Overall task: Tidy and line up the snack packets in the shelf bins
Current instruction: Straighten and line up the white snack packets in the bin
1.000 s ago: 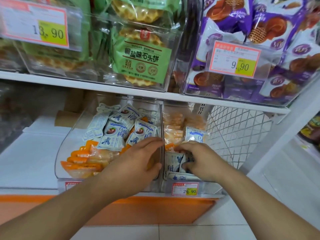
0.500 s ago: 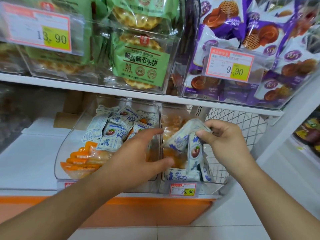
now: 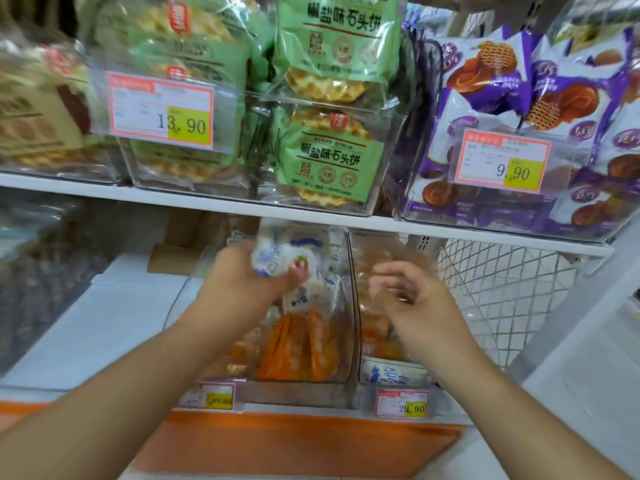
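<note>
The left hand's (image 3: 242,282) grip closes around blue-and-white snack packets (image 3: 280,261), raised over the left clear bin (image 3: 349,306). Just right, the right hand (image 3: 412,299) hovers loosely curled, empty, above the right bin (image 3: 360,372).

Four price tags (image 3: 160,110) show, two hands (image 3: 242,278), and two clear bins (image 3: 346,382) on the lower shelf.
</note>
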`<move>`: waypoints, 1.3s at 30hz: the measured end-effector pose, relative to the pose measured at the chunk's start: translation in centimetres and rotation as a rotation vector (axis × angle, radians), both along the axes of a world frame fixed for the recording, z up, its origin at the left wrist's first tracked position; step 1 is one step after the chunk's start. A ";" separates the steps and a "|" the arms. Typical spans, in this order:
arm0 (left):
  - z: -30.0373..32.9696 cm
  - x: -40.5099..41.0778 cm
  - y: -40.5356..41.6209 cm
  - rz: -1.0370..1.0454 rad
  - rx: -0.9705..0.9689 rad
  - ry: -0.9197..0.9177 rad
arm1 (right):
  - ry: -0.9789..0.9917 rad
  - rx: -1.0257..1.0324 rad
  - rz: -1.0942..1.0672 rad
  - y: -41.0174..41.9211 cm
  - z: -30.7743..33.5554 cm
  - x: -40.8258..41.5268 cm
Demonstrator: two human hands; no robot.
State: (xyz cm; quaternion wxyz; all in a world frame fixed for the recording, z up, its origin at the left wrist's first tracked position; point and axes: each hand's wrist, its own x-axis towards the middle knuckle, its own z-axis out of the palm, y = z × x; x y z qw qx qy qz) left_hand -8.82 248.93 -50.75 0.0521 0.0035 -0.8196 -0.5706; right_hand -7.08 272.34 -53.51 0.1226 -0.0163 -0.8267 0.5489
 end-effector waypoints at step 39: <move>-5.6 2.1 5.3 -0.576 -0.563 0.148 | -0.382 0.493 0.067 8.8 -3.6 -2.2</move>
